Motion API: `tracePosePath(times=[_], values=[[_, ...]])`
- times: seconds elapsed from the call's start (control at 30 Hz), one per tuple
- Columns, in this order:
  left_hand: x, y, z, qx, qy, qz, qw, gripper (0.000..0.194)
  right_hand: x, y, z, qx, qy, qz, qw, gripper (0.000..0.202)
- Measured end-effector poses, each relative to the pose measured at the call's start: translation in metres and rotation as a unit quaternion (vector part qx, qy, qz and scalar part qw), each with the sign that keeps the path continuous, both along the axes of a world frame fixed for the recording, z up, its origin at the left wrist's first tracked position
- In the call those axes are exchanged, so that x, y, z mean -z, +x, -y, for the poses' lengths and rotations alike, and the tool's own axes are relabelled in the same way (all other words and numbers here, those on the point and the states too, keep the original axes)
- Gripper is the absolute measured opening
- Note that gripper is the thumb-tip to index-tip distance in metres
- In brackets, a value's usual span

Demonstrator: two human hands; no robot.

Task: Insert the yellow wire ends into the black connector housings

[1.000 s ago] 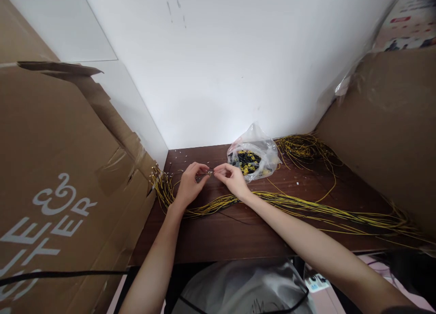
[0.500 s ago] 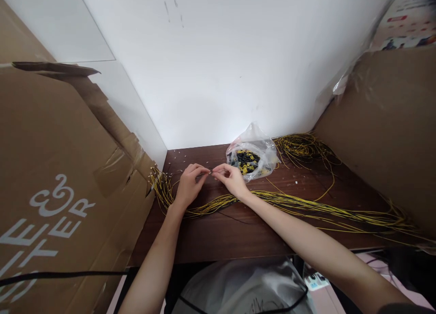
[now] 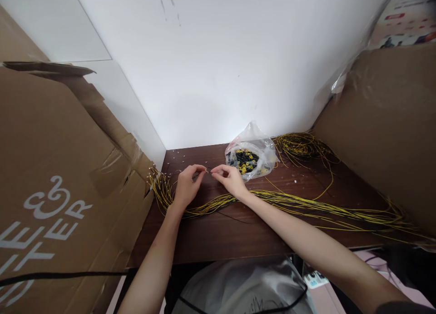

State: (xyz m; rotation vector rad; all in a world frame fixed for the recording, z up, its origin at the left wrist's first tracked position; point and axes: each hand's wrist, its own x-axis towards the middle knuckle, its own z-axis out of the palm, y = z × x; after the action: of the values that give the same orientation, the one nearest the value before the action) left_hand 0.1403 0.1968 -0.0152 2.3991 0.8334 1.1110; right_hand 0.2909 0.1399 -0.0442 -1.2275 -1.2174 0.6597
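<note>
My left hand is closed, thumb and forefinger pinching what looks like the end of a thin wire, with a tiny pale tip between the two hands. Facing it across a small gap, my right hand is also pinched; whatever its fingertips hold is too small to make out. Beneath both wrists runs a long bundle of yellow and black wires, its metal-tipped ends fanned out at the left. Just behind my right hand sits a clear plastic bag with small black and yellow pieces in it.
A coil of yellow-black wire lies at the back right of the dark wooden table. Cardboard boxes wall in the left and right sides. Small white bits are scattered near the white wall.
My hands have drawn slightly apart at the fingertips, the left one shifting a little to the left. The camera view has moved slightly. Bag and wire bundle stay in place.
</note>
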Motion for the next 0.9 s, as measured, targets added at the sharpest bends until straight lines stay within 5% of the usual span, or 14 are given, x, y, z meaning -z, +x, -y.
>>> tracePosePath(times=[0.9], values=[[0.0032,-0.0003,-0.0005,0.012,-0.004,-0.021,1.0,0.027,0.0,0.0016,-0.0001,0.037,0.054,0.045,0.997,0.009]])
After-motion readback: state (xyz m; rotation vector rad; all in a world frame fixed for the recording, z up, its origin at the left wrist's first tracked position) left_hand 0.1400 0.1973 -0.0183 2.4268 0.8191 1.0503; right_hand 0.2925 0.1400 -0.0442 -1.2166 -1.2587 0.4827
